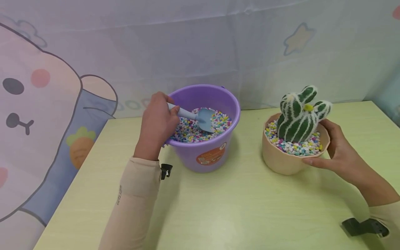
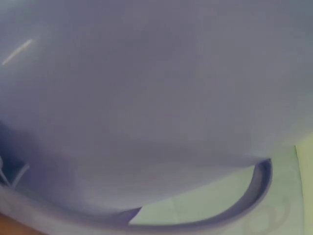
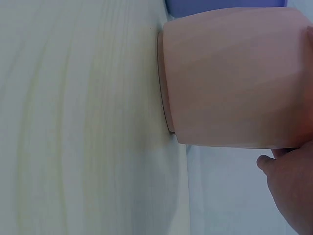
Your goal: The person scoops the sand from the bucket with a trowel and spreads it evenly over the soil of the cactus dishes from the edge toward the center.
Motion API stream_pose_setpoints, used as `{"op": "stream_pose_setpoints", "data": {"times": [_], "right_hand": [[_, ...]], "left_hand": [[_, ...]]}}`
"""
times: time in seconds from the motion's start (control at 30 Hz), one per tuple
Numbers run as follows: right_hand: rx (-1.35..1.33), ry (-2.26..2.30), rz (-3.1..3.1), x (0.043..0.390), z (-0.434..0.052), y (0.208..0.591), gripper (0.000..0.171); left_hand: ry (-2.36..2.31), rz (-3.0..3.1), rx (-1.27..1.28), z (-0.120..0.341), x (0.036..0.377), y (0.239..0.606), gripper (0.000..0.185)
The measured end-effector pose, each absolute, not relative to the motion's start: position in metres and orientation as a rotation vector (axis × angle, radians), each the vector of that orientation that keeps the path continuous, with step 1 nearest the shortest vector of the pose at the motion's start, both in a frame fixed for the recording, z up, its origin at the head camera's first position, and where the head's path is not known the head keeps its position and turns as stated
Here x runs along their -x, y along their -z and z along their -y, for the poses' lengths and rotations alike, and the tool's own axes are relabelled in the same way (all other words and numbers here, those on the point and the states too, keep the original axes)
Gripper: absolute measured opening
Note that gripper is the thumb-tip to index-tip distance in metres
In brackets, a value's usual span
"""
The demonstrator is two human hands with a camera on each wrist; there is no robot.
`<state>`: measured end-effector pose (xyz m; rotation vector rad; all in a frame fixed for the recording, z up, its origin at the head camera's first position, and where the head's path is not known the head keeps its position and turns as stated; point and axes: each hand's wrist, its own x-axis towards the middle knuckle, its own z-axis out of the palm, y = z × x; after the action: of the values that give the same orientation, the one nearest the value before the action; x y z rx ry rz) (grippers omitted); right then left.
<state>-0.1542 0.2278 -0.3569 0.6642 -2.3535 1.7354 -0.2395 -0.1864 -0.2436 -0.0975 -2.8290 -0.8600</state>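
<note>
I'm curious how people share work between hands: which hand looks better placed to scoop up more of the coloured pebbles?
The left hand: it already grips the blue scoop, whose blade lies in the purple bucket's pebbles. The right hand holds the cactus pot.

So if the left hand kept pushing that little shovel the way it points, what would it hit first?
Probably the coloured pebbles under the shovel blade, then the purple bucket far wall; depth is unclear.

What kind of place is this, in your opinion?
Probably a staged craft corner, not a garden: a pale table before a cartoon cloth backdrop, with a purple bucket of coloured pebbles and a potted toy cactus.
</note>
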Motion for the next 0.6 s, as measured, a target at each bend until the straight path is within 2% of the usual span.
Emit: {"op": "stream_pose_setpoints", "data": {"times": [0.6], "right_hand": [[-0.577,-1.617,2.429,0.1519,-0.2223,0.3548,0.109]], "left_hand": [[0.968,2.694,0.061,0.1858,0.2379,0.2429,0.029]]}}
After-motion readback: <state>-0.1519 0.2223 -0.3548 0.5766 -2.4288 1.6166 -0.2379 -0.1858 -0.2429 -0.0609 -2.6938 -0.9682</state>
